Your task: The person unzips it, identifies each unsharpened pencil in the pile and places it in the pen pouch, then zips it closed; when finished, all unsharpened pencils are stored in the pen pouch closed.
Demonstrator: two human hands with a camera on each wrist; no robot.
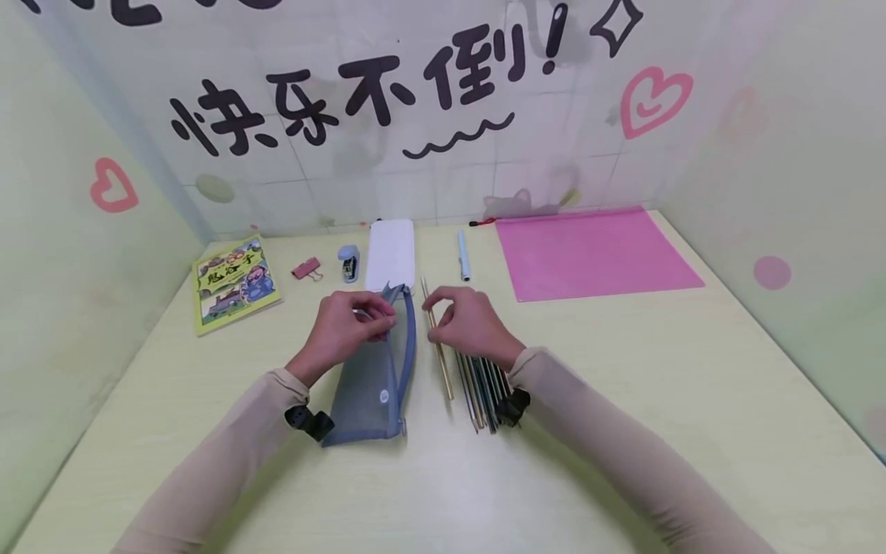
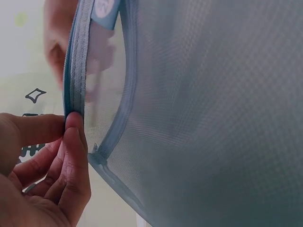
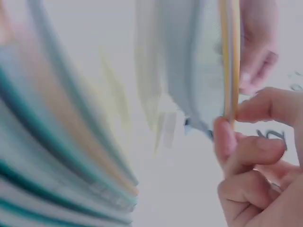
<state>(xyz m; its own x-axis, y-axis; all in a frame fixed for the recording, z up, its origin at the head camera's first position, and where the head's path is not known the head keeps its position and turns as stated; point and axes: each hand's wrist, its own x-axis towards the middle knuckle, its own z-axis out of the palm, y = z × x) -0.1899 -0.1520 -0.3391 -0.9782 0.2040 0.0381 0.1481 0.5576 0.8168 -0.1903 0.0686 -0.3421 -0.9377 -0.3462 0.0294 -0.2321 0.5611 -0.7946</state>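
Note:
A grey-blue mesh pencil pouch (image 1: 370, 377) lies on the pale green table (image 1: 623, 385). My left hand (image 1: 349, 323) pinches the pouch's open top edge; the left wrist view shows thumb and finger (image 2: 71, 127) on the zipper rim of the pouch (image 2: 199, 118). My right hand (image 1: 464, 319) pinches a tan pencil (image 1: 438, 342) near its upper end, seen close in the right wrist view as the pencil (image 3: 228, 56) between fingertips (image 3: 225, 137). A row of several pencils (image 1: 481, 392) lies under my right wrist, blurred in the right wrist view (image 3: 52, 156).
Along the back stand a picture book (image 1: 235, 283), a pink binder clip (image 1: 307, 268), a small stapler (image 1: 349, 263), a white case (image 1: 391, 254), a light blue pen (image 1: 464, 256) and a pink folder (image 1: 588, 252). Walls enclose the table on three sides.

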